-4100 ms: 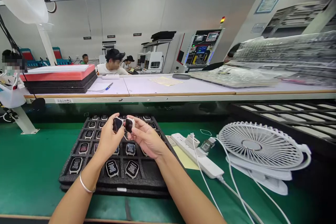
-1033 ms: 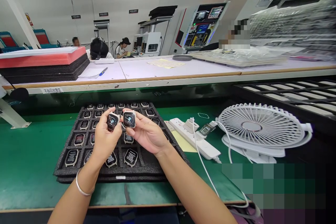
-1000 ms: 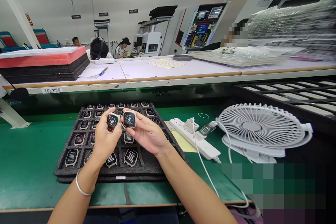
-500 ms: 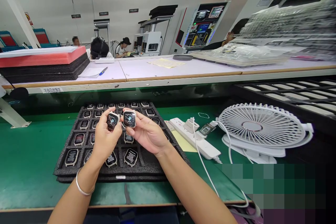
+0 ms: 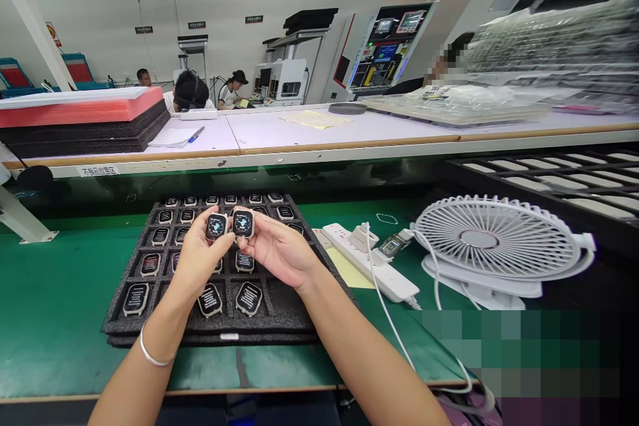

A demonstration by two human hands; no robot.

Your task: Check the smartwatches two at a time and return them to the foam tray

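My left hand (image 5: 202, 253) is closed on a strapless smartwatch (image 5: 216, 226) with a lit screen. Beside it, my right hand (image 5: 279, 249) grips a second smartwatch (image 5: 243, 223) by its edges, its screen also lit. The two watches are held side by side, faces toward me, above a black foam tray (image 5: 164, 334). Rows of similar watches lie in the tray's compartments, such as a front-row watch (image 5: 248, 298) with white text on its screen. My hands and forearms hide part of the tray.
Right of the tray are a white power strip (image 5: 394, 283) with plugs and cables, a yellow paper (image 5: 352, 269) and a white fan (image 5: 492, 239). A raised shelf (image 5: 299, 140) crosses behind, bearing foam stacks and plastic trays. Several people sit beyond it.
Both watches have turned slightly, and their screens show more brightly. My left forearm has shifted a little to the left; both grips stay the same.
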